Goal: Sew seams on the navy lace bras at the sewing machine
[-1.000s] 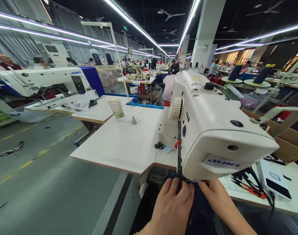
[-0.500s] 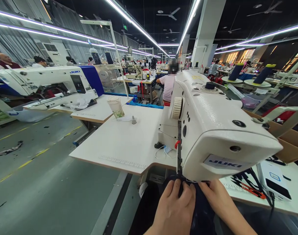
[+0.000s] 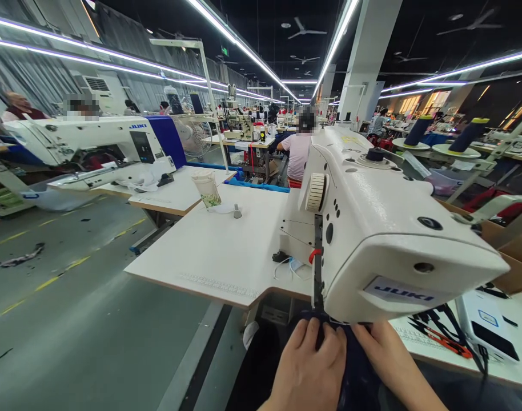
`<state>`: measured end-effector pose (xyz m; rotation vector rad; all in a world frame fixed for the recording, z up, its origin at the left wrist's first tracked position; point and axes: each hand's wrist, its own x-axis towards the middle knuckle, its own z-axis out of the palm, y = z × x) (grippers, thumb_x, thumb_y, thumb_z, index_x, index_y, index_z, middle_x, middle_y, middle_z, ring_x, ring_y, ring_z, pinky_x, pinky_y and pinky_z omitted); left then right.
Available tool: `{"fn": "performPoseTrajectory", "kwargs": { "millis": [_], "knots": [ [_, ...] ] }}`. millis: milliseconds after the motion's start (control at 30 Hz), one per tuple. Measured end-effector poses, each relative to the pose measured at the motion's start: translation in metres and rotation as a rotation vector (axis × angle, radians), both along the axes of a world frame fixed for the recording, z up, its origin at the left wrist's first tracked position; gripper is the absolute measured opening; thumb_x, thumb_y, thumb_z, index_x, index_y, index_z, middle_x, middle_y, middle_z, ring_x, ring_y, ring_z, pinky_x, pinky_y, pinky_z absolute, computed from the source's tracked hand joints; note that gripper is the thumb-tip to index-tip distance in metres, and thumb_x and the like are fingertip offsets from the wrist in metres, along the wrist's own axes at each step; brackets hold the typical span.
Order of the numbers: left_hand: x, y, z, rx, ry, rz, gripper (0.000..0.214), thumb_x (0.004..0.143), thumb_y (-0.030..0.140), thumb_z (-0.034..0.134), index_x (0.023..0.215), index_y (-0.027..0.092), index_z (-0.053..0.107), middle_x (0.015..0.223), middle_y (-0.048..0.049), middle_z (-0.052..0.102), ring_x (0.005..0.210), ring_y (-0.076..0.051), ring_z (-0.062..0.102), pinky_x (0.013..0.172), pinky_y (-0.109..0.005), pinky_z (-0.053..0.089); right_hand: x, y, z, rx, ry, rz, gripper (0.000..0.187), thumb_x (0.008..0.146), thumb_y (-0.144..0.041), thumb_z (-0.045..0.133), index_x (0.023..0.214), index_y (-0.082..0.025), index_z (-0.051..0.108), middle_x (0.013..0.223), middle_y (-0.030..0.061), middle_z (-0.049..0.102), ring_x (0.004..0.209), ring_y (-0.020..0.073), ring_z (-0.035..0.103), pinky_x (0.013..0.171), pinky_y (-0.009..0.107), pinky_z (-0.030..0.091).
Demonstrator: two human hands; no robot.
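Observation:
Dark navy fabric [image 3: 360, 374] hangs at the sewing end of a white JUKI sewing machine [image 3: 372, 217]. My left hand [image 3: 311, 361] is on the fabric just in front of the machine head, its fingers bent and gripping the cloth. Close beside it on the right, my right hand [image 3: 383, 345] pinches the same fabric at the head's lower edge. Its fingertips are partly covered by the machine. The needle area is hidden beneath the head.
On the white table [image 3: 227, 251] stand a paper-like cup [image 3: 207, 190] and a small grey bobbin-like piece [image 3: 237, 212]. Orange-handled snips [image 3: 449, 344] and a white device [image 3: 486, 325] lie right of the machine. Another JUKI machine [image 3: 93, 142] is at left; a co-worker [image 3: 297, 149] sits ahead.
The view has shifted slightly, moving the machine and table a little right and down in the picture. Both hands keep nearly the same hold on the fabric.

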<state>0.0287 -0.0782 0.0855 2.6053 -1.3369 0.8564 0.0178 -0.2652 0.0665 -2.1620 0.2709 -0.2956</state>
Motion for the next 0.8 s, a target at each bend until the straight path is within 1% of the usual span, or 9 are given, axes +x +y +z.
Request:
{"fn": "performPoseTrajectory", "kwargs": {
  "millis": [100,200,300,367,433,500,633,700,800],
  "knots": [
    [0.001,0.000,0.000,-0.002,-0.022,0.002,0.032,0.095,0.029,0.042,0.122,0.017,0.056,0.105,-0.0042,0.063,0.101,-0.022,0.056,0.090,-0.035,0.041,0.000,-0.002,-0.005,-0.001,-0.017,0.016,0.041,0.081,-0.053,0.048,0.098,-0.019,0.062,0.107,0.0140,0.067,0.107,0.0300,0.059,0.092,0.040,0.047],
    [0.002,0.000,0.001,-0.068,-0.064,-0.002,0.030,0.096,0.026,0.039,0.117,0.018,0.059,0.104,-0.0023,0.064,0.099,-0.021,0.057,0.089,-0.034,0.041,0.001,-0.002,-0.006,0.007,-0.026,0.033,0.042,0.081,-0.055,0.048,0.098,-0.019,0.062,0.106,0.0140,0.067,0.106,0.0299,0.059,0.094,0.040,0.046],
    [0.003,-0.002,0.001,-0.128,-0.106,-0.005,0.030,0.097,0.023,0.036,0.113,0.019,0.061,0.100,-0.0005,0.065,0.095,-0.019,0.058,0.088,-0.033,0.042,0.001,-0.002,-0.003,0.006,-0.009,0.033,0.044,0.079,-0.060,0.047,0.087,-0.019,0.063,0.098,0.0139,0.068,0.104,0.0314,0.060,0.095,0.042,0.045],
    [0.003,-0.003,0.000,-0.139,-0.126,0.002,0.029,0.097,0.024,0.037,0.112,0.019,0.062,0.098,-0.0003,0.065,0.093,-0.019,0.058,0.086,-0.033,0.042,0.002,-0.001,0.000,0.009,0.000,0.027,0.043,0.078,-0.061,0.048,0.079,-0.020,0.062,0.089,0.0130,0.069,0.097,0.0318,0.062,0.094,0.044,0.046],
    [0.003,-0.004,0.000,-0.130,-0.135,0.009,0.028,0.096,0.026,0.038,0.111,0.019,0.062,0.096,-0.0005,0.065,0.093,-0.018,0.059,0.086,-0.033,0.042,0.002,-0.002,0.001,0.008,-0.004,0.030,0.043,0.078,-0.061,0.049,0.075,-0.020,0.061,0.084,0.0124,0.069,0.092,0.0317,0.063,0.093,0.045,0.047],
    [0.003,-0.004,-0.001,-0.122,-0.151,0.015,0.028,0.096,0.026,0.039,0.110,0.019,0.062,0.095,-0.0008,0.065,0.092,-0.018,0.059,0.085,-0.033,0.043,0.002,-0.004,0.000,0.008,0.005,0.052,0.042,0.078,-0.061,0.049,0.078,-0.020,0.061,0.086,0.0130,0.069,0.094,0.0322,0.063,0.092,0.045,0.048],
    [0.004,-0.004,0.001,-0.149,-0.180,0.014,0.029,0.097,0.024,0.036,0.108,0.018,0.063,0.093,-0.0010,0.064,0.090,-0.018,0.058,0.085,-0.033,0.041,0.003,-0.011,-0.006,0.013,0.047,0.105,0.043,0.080,-0.059,0.049,0.088,-0.019,0.063,0.102,0.0141,0.069,0.108,0.0332,0.059,0.095,0.044,0.047],
    [0.004,-0.002,0.001,-0.172,-0.180,0.022,0.030,0.098,0.022,0.035,0.106,0.018,0.063,0.093,-0.0006,0.064,0.090,-0.018,0.058,0.086,-0.033,0.040,0.004,-0.013,-0.009,-0.007,0.068,0.122,0.044,0.081,-0.058,0.049,0.090,-0.018,0.064,0.104,0.0149,0.068,0.107,0.0336,0.059,0.097,0.044,0.045],
    [0.006,0.001,0.001,-0.184,-0.170,0.012,0.031,0.098,0.023,0.034,0.108,0.019,0.062,0.093,-0.0002,0.064,0.091,-0.018,0.058,0.087,-0.034,0.039,0.005,-0.013,-0.010,-0.033,0.106,0.131,0.049,0.081,-0.060,0.048,0.094,-0.015,0.064,0.103,0.0170,0.068,0.103,0.0341,0.060,0.097,0.043,0.044]
  ]
}}
